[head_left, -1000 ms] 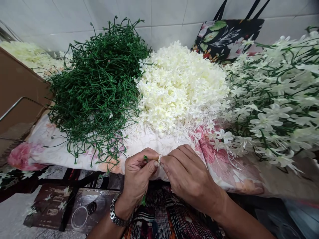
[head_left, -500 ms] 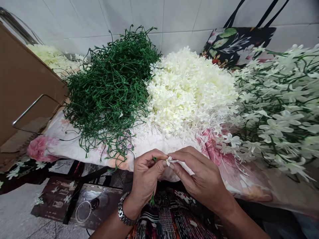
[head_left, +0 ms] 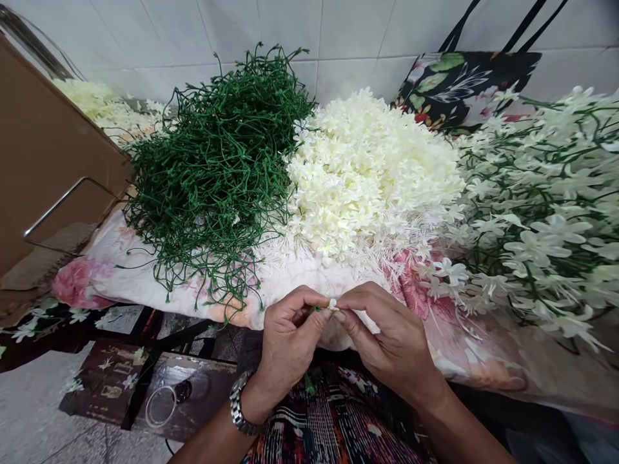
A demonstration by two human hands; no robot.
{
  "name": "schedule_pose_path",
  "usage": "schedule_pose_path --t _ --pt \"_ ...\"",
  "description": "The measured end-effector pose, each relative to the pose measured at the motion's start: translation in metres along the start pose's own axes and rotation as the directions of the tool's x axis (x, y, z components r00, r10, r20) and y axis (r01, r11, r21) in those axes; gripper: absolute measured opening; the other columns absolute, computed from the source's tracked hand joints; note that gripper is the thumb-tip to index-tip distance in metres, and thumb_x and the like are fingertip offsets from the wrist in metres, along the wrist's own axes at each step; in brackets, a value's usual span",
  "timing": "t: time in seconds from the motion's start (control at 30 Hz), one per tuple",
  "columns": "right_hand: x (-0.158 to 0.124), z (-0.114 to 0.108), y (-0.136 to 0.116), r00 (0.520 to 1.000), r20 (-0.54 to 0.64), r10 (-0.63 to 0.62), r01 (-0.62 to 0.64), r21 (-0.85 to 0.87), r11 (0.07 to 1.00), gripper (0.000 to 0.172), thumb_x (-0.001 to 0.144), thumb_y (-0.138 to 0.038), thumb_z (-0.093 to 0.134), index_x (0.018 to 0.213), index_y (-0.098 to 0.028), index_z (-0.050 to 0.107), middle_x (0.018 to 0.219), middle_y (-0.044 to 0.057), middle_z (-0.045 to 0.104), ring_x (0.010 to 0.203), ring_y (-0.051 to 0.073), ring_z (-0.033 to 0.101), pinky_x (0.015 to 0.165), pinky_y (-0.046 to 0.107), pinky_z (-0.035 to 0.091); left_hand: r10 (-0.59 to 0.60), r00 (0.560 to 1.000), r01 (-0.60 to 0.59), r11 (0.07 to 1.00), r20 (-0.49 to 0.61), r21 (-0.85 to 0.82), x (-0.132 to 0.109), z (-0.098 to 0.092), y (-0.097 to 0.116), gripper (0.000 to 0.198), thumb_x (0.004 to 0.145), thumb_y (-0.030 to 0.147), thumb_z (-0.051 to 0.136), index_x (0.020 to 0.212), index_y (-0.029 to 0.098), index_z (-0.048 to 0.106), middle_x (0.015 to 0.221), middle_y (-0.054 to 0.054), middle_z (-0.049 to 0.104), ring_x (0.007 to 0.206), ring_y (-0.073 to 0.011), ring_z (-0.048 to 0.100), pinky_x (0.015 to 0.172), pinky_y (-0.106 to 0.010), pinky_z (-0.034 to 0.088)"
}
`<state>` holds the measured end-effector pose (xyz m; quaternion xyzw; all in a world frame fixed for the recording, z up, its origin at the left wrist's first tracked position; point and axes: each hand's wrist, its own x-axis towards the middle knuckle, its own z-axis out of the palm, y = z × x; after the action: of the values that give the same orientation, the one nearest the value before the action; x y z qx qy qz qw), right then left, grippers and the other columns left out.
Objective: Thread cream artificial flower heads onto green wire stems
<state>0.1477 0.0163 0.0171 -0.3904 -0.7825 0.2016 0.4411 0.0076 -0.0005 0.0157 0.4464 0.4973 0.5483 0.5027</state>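
White, small and half-hidden, a little blossom (head_left: 333, 305) sits where the fingertips meet, above the wearer's lap and just in front of the cloth's near edge. The left hand (head_left: 290, 338) pinches a green stem (head_left: 310, 385) right against it; a bit of green shows by the thumb and more below the palm, the middle being hidden. The right hand (head_left: 394, 335) pinches the blossom between thumb and forefinger, and the two hands' tips cover most of it

Beyond them lies a floral cloth (head_left: 314, 274), its print largely buried. On it, left of centre, a tangled heap of green stems (head_left: 213, 161) spills strands toward the near edge; a mound of cream blossoms (head_left: 367, 174) leans against its right side, thin white filaments fringing the front. Further right, finished-looking white sprays (head_left: 541, 238) crowd the cloth and partly screen a black floral bag (head_left: 464, 87) by the tiled wall (head_left: 348, 29)

At far left a cardboard panel (head_left: 53, 129), with a bent metal rod (head_left: 57, 207) in front, cuts off part of another pale flower pile (head_left: 109, 106). Below, near the left wrist's watch (head_left: 239, 406), a clear ring (head_left: 161, 406) rests on a dark brown surface (head_left: 193, 377)
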Motion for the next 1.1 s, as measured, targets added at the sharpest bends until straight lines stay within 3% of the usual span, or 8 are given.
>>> schedule_pose_path --t 0.2,0.33,0.5,0.7,1.1 --pt "0.001 -0.001 0.002 0.999 -0.018 0.039 -0.039 0.015 0.999 0.008 0.083 -0.01 0.051 0.079 -0.016 0.055 0.067 0.001 0.056 0.062 0.011 0.055 0.056 0.024 0.045 0.03 0.996 -0.031 0.999 0.089 0.012 -0.005 -0.005 -0.003 0.022 0.084 0.033 0.054 0.085 0.017 0.07 0.072 -0.004 0.057 0.062 -0.0133 0.049 0.053 -0.023 0.037" --pt "0.003 -0.005 0.003 0.998 -0.027 0.048 -0.047 0.02 0.999 0.008 0.083 -0.01 0.052 0.079 -0.016 0.054 0.069 0.001 0.056 0.063 0.011 0.054 0.057 0.023 0.045 -0.011 0.998 0.002 0.991 0.064 0.137 -0.008 -0.009 -0.003 0.026 0.087 0.035 0.049 0.088 0.018 0.069 0.062 0.0 0.052 0.057 -0.0119 0.046 0.053 -0.022 0.035" --pt "0.007 -0.013 -0.001 0.998 -0.023 0.066 -0.064 0.066 0.996 0.009 0.084 -0.011 0.051 0.079 -0.018 0.053 0.067 -0.001 0.055 0.06 0.01 0.054 0.054 0.022 0.044 -0.039 0.992 0.008 0.97 0.123 0.243 -0.009 -0.013 0.0 0.029 0.089 0.037 0.046 0.101 0.018 0.064 0.059 0.001 0.052 0.056 -0.0121 0.046 0.054 -0.022 0.036" --pt "0.009 -0.016 -0.009 0.997 0.037 0.067 -0.071 0.112 0.991 0.009 0.084 -0.012 0.049 0.078 -0.018 0.052 0.067 -0.001 0.053 0.06 0.01 0.052 0.054 0.023 0.043 -0.094 0.981 0.072 0.989 0.171 0.132 -0.012 -0.013 0.0 0.027 0.089 0.04 0.045 0.079 0.017 0.055 0.06 0.001 0.05 0.056 -0.0122 0.047 0.055 -0.022 0.04" --pt "0.013 -0.017 -0.011 0.996 0.076 -0.04 0.039 0.021 0.999 0.01 0.083 -0.008 0.048 0.078 -0.015 0.053 0.068 0.003 0.054 0.065 0.013 0.052 0.057 0.026 0.045 0.086 0.988 -0.107 0.981 0.132 0.163 -0.006 -0.009 -0.001 0.014 0.083 0.022 0.054 0.072 0.016 0.061 0.06 0.001 0.052 0.055 -0.0105 0.045 0.053 -0.019 0.037"
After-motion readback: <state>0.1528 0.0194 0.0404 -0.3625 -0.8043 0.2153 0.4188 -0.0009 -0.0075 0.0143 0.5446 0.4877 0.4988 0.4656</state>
